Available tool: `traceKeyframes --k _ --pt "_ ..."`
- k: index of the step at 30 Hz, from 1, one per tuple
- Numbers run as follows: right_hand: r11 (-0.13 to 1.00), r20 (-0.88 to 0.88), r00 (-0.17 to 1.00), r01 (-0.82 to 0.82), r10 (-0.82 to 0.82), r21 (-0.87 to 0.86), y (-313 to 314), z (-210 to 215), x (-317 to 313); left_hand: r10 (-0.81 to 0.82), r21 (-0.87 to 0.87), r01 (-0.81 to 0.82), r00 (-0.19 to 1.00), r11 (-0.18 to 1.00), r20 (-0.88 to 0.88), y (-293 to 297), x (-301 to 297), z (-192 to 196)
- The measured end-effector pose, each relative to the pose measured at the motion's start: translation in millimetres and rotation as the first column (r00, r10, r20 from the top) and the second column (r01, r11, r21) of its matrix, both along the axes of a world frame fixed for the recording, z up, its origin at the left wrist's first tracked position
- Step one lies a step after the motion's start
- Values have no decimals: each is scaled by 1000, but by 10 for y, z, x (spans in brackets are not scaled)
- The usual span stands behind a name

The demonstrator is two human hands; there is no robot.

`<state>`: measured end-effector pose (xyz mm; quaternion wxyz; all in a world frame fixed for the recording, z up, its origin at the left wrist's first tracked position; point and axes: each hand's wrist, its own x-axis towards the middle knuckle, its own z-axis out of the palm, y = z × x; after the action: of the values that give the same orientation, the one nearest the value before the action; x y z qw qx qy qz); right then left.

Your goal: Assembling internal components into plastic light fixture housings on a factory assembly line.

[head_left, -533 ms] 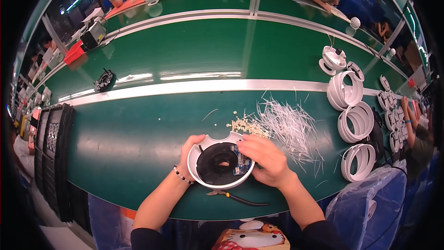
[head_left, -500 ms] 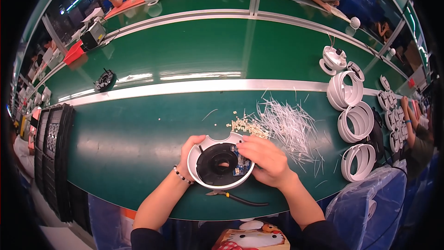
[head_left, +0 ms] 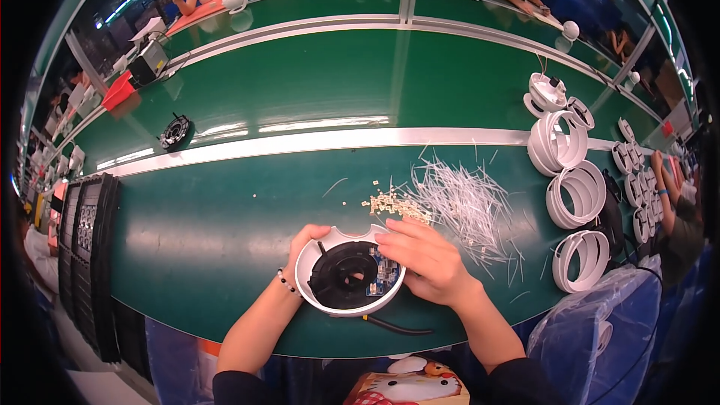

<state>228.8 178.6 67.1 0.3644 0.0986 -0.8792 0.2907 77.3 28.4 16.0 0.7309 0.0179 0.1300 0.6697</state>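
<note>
A round white plastic housing (head_left: 351, 312) with a notch in its far rim is held just above the bench. Inside it sit a black ring-shaped part (head_left: 330, 283) and, on its right side, a blue circuit board (head_left: 385, 277). My left hand (head_left: 306, 246) grips the left wall, fingers mostly hidden behind it. Over the right wall lies my right hand (head_left: 429, 256), closed on the rim with its fingertips by the board's far end; its thumb is hidden. Under the housing's near edge, a pair of cutters shows only its dark handle (head_left: 401, 328).
Beyond my right hand lie a pile of white cable ties (head_left: 465, 206) and small cream connectors (head_left: 397, 204). White ring housings (head_left: 581, 262) stand along the right. Black trays (head_left: 84, 255) are stacked at left. A black round part (head_left: 175, 132) sits on the far bench. Other people work beyond.
Both hands have brought the housing slightly left and nearer, tilting it a little. It now covers the cutters' jaws. My right fingers have stayed by the board's far end.
</note>
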Motion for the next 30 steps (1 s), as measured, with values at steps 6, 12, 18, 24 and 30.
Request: traceKeyframes --k 6,12,18,24,30 --pt "997 27 997 -69 70 -34 -18 -15 50 -32 -149 44 996 988 81 -25 -53 -34" --pt "1000 53 999 -4 5 -22 12 -15 -10 19 92 -15 998 996 -51 12 0 67" --pt "944 43 958 287 -284 -163 137 -34 16 331 99 -342 728 934 -600 37 54 200" --pt "812 378 916 322 -137 -486 -39 -73 -14 302 220 -250 365 943 -881 59 280 225" --pt "890 532 826 370 -184 -267 -71 -48 -29 191 135 -194 303 972 -934 2 392 228"
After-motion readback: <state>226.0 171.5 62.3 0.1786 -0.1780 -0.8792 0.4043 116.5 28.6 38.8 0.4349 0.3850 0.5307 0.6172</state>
